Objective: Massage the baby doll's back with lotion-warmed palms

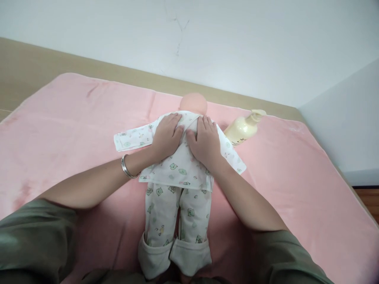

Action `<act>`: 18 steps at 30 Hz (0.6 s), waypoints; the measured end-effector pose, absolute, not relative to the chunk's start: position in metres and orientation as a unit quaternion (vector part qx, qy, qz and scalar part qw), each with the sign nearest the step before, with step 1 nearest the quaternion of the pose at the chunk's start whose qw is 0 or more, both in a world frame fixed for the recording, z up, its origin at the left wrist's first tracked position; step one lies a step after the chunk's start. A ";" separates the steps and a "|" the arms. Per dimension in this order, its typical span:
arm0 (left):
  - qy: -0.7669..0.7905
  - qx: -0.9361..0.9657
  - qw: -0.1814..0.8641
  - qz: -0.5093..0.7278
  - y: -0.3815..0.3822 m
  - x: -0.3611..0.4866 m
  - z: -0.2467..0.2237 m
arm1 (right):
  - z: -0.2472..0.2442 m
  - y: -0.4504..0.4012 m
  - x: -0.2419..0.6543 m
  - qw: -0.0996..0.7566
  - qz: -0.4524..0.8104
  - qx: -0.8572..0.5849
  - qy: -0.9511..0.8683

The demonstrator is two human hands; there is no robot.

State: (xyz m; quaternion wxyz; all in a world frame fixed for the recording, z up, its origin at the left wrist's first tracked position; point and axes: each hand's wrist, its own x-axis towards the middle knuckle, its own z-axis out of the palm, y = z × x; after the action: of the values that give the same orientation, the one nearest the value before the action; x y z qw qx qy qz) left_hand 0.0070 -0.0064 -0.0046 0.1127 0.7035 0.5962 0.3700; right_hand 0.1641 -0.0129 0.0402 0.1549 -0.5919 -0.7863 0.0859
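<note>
- Head view: left hand (pixel 167 137) flat on the shirt (pixel 180 171), thumb spread.
- Right hand (pixel 205 144) flat beside it, thumb spread too.
- Doll (pixel 194 103), in shirt and pants (pixel 162 213), lies on the mat (pixel 296 177).
- Bottle (pixel 243 128) beside a sleeve (pixel 235 159).

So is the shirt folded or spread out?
Spread out: the shirt has sleeves stretched to either side, with the left hand and right hand on its front.

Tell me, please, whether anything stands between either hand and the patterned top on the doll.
Nothing visible does: the left hand and the right hand both rest directly on the front of the patterned top. The pump bottle is off to the right, not between them and the fabric.
</note>
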 end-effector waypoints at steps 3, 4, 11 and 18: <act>0.600 0.702 0.108 0.367 -0.009 0.009 -0.005 | 0.036 -0.015 0.165 0.170 0.078 -0.590 -0.786; 0.600 0.703 0.108 0.366 -0.010 0.009 -0.006 | 0.035 -0.015 0.166 0.177 0.074 -0.588 -0.786; 0.600 0.701 0.100 0.373 -0.012 0.010 -0.010 | 0.024 -0.014 0.166 0.195 0.053 -0.586 -0.785; 0.603 0.703 0.094 0.365 -0.011 0.011 -0.012 | 0.020 -0.014 0.166 0.209 0.031 -0.581 -0.786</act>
State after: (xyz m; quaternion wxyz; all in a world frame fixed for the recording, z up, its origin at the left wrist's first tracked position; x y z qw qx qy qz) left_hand 0.0109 -0.0110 -0.0119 0.0943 0.7035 0.6026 0.3648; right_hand 0.1665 -0.0140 0.0205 0.2086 -0.5814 -0.7858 0.0313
